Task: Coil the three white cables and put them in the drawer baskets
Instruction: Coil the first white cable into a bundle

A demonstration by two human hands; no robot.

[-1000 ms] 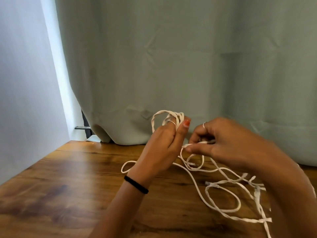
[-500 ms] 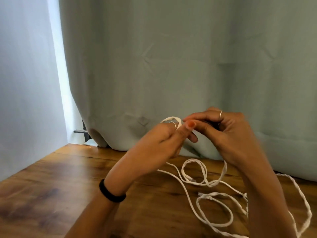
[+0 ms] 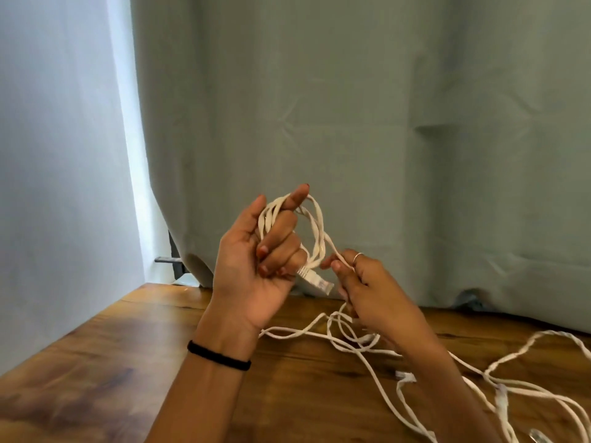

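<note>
1. My left hand [image 3: 256, 260] is raised above the table's back edge, curled around a few loops of white cable [image 3: 315, 231]; its clear plug [image 3: 316, 280] pokes out below my fingers.
2. My right hand [image 3: 367, 289] pinches the strand feeding those loops.
3. The remaining cable [image 3: 479, 375] lies crossed over itself on the wooden table [image 3: 112, 362] toward its right edge. I judge it could snag or knot as I draw it in, tugging the loops loose.
4. No drawer baskets in sight.
</note>
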